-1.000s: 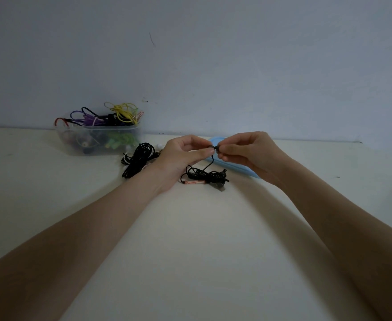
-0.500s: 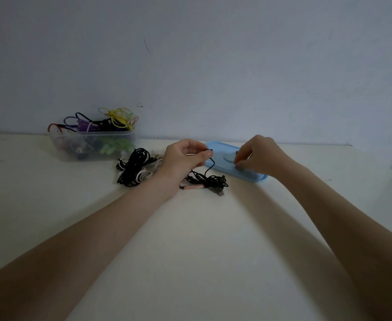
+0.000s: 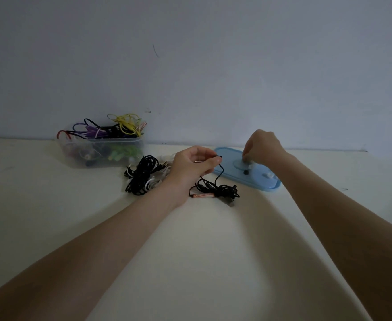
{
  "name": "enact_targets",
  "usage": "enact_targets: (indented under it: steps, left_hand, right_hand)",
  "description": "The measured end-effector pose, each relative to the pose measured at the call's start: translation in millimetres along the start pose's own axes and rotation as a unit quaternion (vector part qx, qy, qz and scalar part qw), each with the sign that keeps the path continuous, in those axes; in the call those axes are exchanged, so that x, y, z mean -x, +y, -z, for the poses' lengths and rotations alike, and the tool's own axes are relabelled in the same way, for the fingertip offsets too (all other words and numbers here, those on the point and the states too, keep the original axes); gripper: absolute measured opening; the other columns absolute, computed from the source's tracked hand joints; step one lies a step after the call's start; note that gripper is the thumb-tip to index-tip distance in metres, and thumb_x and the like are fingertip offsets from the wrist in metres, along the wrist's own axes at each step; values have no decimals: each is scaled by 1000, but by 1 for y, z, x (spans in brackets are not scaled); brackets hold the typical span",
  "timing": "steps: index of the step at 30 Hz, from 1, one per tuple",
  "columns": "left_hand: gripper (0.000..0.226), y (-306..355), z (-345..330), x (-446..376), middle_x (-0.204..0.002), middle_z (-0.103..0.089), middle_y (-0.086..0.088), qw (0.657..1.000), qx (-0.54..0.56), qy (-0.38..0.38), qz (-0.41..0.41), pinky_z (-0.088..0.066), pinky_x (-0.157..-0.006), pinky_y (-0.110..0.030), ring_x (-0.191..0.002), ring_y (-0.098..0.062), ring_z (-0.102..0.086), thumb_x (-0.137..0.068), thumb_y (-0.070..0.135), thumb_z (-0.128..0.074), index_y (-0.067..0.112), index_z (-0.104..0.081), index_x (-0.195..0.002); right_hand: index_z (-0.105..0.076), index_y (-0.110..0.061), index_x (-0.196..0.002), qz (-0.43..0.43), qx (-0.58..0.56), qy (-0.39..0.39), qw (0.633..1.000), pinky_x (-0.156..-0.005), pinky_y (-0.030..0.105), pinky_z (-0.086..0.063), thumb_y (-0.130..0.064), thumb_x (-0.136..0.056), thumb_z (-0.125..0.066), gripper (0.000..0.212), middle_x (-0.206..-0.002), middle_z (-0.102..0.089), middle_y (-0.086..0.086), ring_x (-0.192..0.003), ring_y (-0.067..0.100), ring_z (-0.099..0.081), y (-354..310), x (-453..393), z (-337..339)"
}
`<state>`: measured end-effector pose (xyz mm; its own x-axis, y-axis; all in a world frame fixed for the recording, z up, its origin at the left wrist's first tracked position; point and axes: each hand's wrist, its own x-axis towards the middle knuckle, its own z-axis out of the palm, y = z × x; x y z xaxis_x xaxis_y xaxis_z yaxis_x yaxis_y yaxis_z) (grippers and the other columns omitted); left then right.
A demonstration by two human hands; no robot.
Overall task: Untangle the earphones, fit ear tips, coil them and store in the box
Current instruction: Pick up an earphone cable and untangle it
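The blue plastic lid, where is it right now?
In the head view, the blue plastic lid lies flat on the table's far right side, near the wall, under the right hand, beside the tangled black earphones.

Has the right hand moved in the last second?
Yes. The right hand left the left hand and earbud, reaching right and farther out over the blue lid, fingertips down at small pieces there.

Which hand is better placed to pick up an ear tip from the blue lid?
The right hand: its fingertips already reach down onto the blue lid, while the left hand pinches the black earphone.
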<state>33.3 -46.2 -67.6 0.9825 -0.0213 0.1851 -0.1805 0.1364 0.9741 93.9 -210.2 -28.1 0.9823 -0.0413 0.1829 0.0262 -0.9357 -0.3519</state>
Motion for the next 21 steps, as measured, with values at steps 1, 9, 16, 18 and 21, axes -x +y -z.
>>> enact_targets:
  steps: [1,9,16,18,21]
  left_hand:
    - [12,0,0,0,-74,-61,0,1000,3,-2,-1,-49,-62,-10,-66,-6,-57,-80,2,-68,12,-62,-78]
    - [11,-1,1,0,-81,-63,-3,1000,16,-6,-8,-52,-69,-11,-70,-5,-59,-81,1,-67,11,-63,-79]
    - [10,-4,1,-5,-78,-65,-1,997,60,52,3,-52,-70,-15,-73,-8,-60,-80,3,-68,12,-64,-78]
    - [10,-4,1,-5,-80,-65,-2,996,68,54,2,-51,-68,-14,-73,-8,-60,-80,3,-68,11,-64,-80]
    - [10,-4,2,-4,-82,-66,-4,997,60,53,-2,-51,-68,-15,-71,-8,-62,-80,3,-69,11,-64,-82]
  right_hand:
    - [-70,0,-95,-15,-12,-7,1000,-71,28,-47,-6,-73,-75,24,-94,-67,15,-88,25,-61,0,0,1]
    - [-72,-1,-90,-57,-124,-2,991,-72,25,-46,-5,-73,-74,17,-87,-67,12,-82,19,-58,10,3,9]
    - [-68,-7,-79,32,-462,-76,883,-62,19,-45,-3,-78,-69,5,-77,-61,9,-63,12,-51,-16,38,10]
    - [-68,-7,-82,24,-521,-120,845,-64,15,-49,-2,-81,-66,5,-81,-64,8,-66,10,-56,-17,46,4]
    - [-68,-1,-89,18,-566,-141,812,-62,12,-50,0,-84,-62,8,-75,-68,3,-64,4,-63,-14,50,2]
